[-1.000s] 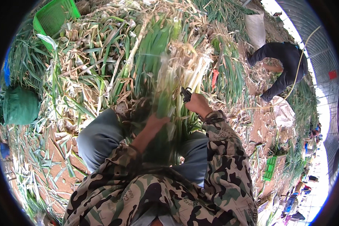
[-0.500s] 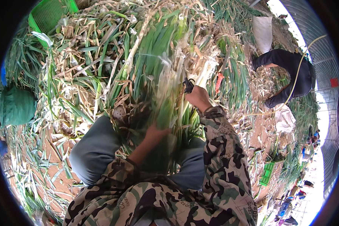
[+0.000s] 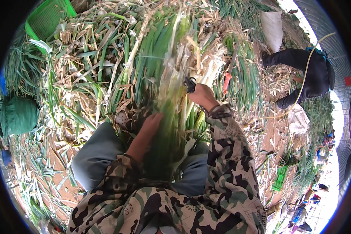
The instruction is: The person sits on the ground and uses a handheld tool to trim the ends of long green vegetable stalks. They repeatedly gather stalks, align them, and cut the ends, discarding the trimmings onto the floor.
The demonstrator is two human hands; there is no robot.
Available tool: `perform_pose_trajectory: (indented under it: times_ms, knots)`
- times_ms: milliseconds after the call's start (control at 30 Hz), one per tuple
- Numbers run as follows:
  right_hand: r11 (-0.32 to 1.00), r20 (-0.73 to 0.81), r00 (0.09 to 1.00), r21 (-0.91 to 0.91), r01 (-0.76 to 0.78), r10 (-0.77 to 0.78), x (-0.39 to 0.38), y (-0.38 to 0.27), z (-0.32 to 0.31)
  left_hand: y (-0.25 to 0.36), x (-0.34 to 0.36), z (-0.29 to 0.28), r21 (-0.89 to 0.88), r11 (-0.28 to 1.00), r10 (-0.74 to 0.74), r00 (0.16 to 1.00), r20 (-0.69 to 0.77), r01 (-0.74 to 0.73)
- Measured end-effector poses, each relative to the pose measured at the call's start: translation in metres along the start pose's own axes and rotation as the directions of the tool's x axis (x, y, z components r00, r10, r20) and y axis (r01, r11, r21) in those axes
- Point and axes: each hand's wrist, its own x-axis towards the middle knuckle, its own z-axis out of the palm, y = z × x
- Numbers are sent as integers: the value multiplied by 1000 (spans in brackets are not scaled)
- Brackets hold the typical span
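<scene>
My right hand (image 3: 203,96) is closed around dark-handled scissors (image 3: 190,84), their tips beside the pale stalks. My left hand (image 3: 151,123) grips the left side of a bunch of green onions (image 3: 168,111), which lies lengthwise between my knees. Motion smears the bunch, and some of my left fingers are hidden against it. White-stemmed green onions (image 3: 212,74) lie just beyond my right hand. To the left of them, a heap of long green leaves (image 3: 154,52) spreads away from me.
Dry husks and leaves (image 3: 85,58) pile up on the left. A green crate (image 3: 50,19) stands far left, a green sack (image 3: 18,116) below it. Right of me are a red strip (image 3: 226,83), a pale hose (image 3: 275,116), a white sack (image 3: 272,31) and a bending person (image 3: 314,74).
My left hand has moved forward and slightly left along the bunch. My right hand has shifted a little left with the scissors. The person at right has changed posture.
</scene>
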Motion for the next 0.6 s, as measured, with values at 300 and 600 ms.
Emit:
perform_pose_trajectory:
  times_ms: [300,600]
  knots:
    - [988,141,987,-120,99,-82,-118,15,6,34,-16,26,216,972,75,993,93,-94]
    - [959,89,959,-66,274,-268,-154,17,4,52,-41,24,-145,989,11,994,108,5]
